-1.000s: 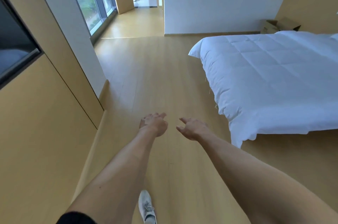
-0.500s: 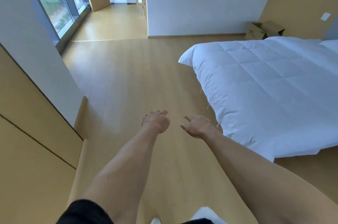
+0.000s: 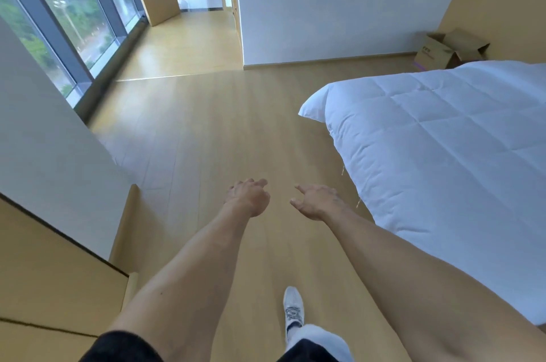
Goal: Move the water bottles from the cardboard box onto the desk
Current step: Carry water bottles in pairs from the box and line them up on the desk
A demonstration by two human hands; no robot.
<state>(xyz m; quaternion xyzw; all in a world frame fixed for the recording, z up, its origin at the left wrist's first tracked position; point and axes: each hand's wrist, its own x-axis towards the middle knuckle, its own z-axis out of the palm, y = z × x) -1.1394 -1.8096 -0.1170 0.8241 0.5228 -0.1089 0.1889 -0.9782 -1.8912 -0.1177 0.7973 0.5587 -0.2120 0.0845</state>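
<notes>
A: Head view. Against a second ago we sit further into the room; the cardboard box (image 3: 443, 50) now shows in full at the far wall, beyond the bed (image 3: 449, 155), flaps open.

B: Hands?

A: Our left hand (image 3: 248, 197) hangs loosely curled, holding nothing. Our right hand (image 3: 314, 202) is spread, fingers relaxed, also empty. Both hover over the wooden floor (image 3: 206, 131), just apart from each other, much as before.

B: Bottles?

A: We can't see any; the inside of the box is hidden from here. No table in view either.

B: So?

A: One shoe (image 3: 293, 310) is forward now. We judge we're walking to the box; no bottle is in hand yet.
</notes>
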